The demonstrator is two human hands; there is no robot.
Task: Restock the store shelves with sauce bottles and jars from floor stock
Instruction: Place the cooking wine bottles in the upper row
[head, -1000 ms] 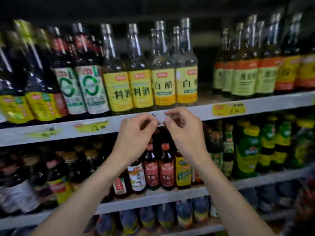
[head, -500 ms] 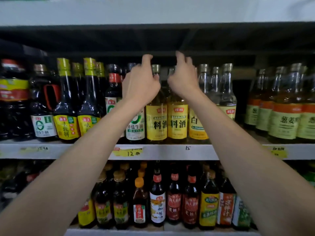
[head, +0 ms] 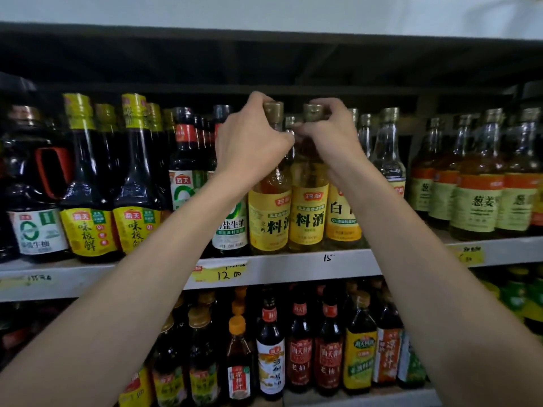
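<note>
Yellow-label bottle neck clasped in left hand grip; neighbouring bottle cap pinched in right hand grip

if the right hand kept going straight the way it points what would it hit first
The right hand grips the neck of the right cooking wine bottle, so that is first. Beyond it probably the clear bottles in the row behind, though depth is unclear.
</note>
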